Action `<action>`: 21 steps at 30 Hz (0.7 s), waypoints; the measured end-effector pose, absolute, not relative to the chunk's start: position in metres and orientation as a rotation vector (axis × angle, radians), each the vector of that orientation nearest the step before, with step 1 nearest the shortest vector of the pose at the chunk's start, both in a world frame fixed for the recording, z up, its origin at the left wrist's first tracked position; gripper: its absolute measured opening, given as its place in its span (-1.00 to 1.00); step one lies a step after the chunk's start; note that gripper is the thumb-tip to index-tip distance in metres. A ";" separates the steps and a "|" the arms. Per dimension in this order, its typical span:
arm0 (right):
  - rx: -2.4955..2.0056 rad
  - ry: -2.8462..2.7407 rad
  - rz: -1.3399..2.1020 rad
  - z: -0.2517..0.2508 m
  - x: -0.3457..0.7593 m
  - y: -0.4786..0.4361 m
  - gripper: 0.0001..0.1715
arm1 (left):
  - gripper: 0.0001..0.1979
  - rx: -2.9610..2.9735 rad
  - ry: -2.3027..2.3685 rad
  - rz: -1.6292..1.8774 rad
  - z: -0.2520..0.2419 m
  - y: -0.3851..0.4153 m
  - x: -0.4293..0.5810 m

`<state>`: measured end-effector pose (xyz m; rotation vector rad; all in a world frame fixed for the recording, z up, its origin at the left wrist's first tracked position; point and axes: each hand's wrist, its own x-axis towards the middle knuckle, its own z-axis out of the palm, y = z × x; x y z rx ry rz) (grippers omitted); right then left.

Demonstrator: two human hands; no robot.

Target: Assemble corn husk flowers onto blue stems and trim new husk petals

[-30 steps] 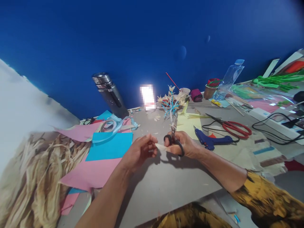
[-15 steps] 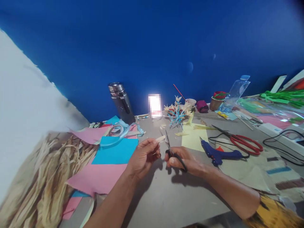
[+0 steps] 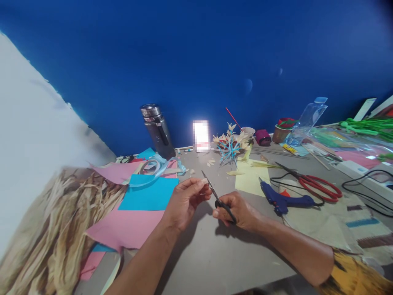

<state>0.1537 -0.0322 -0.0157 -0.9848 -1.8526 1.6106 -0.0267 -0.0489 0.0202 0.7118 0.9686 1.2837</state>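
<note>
Between thumb and fingertips, my left hand point(image 3: 189, 200) pinches a small pale husk piece point(image 3: 204, 181). My right hand point(image 3: 235, 211) is wrapped round the black handles of small scissors point(image 3: 215, 194), whose blades point up and left and look nearly closed at the husk piece. Pale scraps point(image 3: 210, 163) lie on the table beyond the blades. Behind them stands a bunch of pale husk flowers with blue stems point(image 3: 229, 148). A yellow sheet point(image 3: 251, 176) lies to the right of the hands.
On the left are dried husks point(image 3: 58, 233), pink paper point(image 3: 132, 227), blue paper point(image 3: 150, 194) and a dark flask point(image 3: 157, 133). At right lie a blue glue gun point(image 3: 285, 200), red-handled scissors point(image 3: 322, 188), a power strip point(image 3: 365, 176) and a plastic bottle point(image 3: 307, 123).
The scissors have swung left and their blades have closed onto the husk piece. Less of the piece now shows beyond my left fingertips.
</note>
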 end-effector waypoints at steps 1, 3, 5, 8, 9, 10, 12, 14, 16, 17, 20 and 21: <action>-0.987 -1.840 1.605 -0.015 0.153 -0.032 -0.33 | -0.76 0.707 0.975 1.290 0.021 -0.049 -0.027; -0.995 -1.774 1.600 -0.015 0.153 -0.031 -0.38 | -0.76 0.689 0.998 1.292 0.020 -0.048 -0.029; -1.011 -1.653 1.587 -0.015 0.153 -0.028 -0.47 | -0.77 0.692 1.030 1.253 0.018 -0.047 -0.030; -1.014 -1.460 1.516 -0.014 0.155 -0.025 -0.54 | -0.78 0.774 1.061 1.137 0.012 -0.046 -0.029; -1.003 -1.426 1.494 -0.013 0.156 -0.024 -0.55 | -0.78 0.820 1.064 1.102 0.011 -0.045 -0.028; -0.986 -1.408 1.482 -0.013 0.157 -0.023 -0.56 | -0.78 0.870 1.068 1.074 0.009 -0.045 -0.027; -0.954 -1.397 1.491 -0.012 0.158 -0.023 -0.59 | -0.79 0.948 1.073 1.025 0.007 -0.046 -0.025; -0.943 -1.384 1.505 -0.010 0.158 -0.024 -0.62 | -0.80 0.939 1.048 0.971 0.006 -0.047 -0.022; -0.933 -1.365 1.515 -0.009 0.157 -0.026 -0.63 | -0.82 0.869 0.979 0.918 0.005 -0.049 -0.021; -0.922 -1.359 1.527 -0.008 0.157 -0.027 -0.63 | -0.82 0.835 0.936 0.899 0.004 -0.049 -0.020; -0.854 -1.351 1.615 -0.006 0.157 -0.030 -0.64 | -0.84 0.802 0.827 0.871 0.002 -0.049 -0.020; -0.822 -1.346 1.652 -0.006 0.157 -0.030 -0.65 | -0.84 0.803 0.806 0.867 0.002 -0.049 -0.020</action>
